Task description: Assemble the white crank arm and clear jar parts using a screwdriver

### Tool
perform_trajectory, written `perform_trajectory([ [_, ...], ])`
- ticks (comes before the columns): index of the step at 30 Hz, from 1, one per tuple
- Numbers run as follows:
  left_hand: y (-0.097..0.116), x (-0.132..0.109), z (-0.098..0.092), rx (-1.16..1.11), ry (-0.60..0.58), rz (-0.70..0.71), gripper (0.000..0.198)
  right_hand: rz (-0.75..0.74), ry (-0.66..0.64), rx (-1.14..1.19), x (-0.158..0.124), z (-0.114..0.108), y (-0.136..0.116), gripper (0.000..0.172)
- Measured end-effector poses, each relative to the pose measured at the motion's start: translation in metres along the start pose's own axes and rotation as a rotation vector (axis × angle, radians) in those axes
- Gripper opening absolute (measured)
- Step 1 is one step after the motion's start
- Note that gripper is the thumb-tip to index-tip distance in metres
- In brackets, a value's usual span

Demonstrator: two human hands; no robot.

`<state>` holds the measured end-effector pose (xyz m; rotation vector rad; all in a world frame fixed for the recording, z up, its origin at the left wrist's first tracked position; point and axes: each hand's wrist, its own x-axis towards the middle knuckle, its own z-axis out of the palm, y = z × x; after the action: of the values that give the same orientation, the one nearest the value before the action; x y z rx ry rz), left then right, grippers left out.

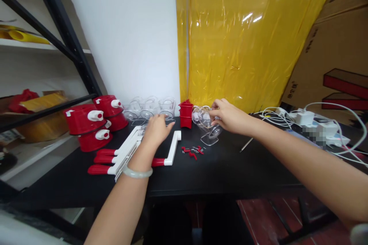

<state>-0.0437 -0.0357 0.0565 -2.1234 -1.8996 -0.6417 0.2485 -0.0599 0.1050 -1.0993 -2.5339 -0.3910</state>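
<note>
My left hand (pixel 157 133), a pale bangle on its wrist, reaches over the white handles with its thumb apart from the fingers. Its fingertips are at the near edge of a row of clear plastic cup-like parts (pixel 148 108); whether they touch is unclear. My right hand (pixel 230 118) pinches a clear plastic part (pixel 215 131) with thumb and fingers. Round white pieces (pixel 197 115) are close by that hand. Stacked red plastic hoppers (pixel 186 114) stand between the hands. White arms with red grips (pixel 126 151) lie under my left wrist, and another white arm (pixel 172 149) lies to its right.
Small red clips and metal pins (pixel 193 151) lie mid-table. Red housings with white knobs (pixel 87 126) stack at the left, beside a black shelf frame (pixel 66 34). A thin rod (pixel 246 145), white chargers and cables (pixel 306 116) are at the right. A yellow plastic sheet (pixel 238 38) hangs behind.
</note>
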Motion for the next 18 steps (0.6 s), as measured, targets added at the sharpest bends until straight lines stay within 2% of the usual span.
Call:
perform_trajectory([
  [3,-0.026,0.007,-0.025,0.074,-0.012,-0.117,0.059,-0.013,0.013,0.030,0.000,0.002,-0.001,0.009],
  [6,-0.050,0.012,-0.037,0.139,-0.149,-0.182,0.068,-0.015,0.030,0.088,0.000,0.003,-0.002,0.009],
  [8,-0.062,0.013,-0.037,0.179,-0.271,-0.211,0.072,-0.005,0.039,0.127,0.001,0.004,-0.003,0.010],
  [11,-0.072,0.013,-0.030,0.167,-0.349,-0.166,0.072,0.015,0.037,0.160,0.001,0.007,-0.004,0.010],
  [18,-0.086,0.007,-0.017,0.083,-0.328,-0.102,0.072,0.017,0.042,0.175,-0.001,0.009,-0.005,0.010],
])
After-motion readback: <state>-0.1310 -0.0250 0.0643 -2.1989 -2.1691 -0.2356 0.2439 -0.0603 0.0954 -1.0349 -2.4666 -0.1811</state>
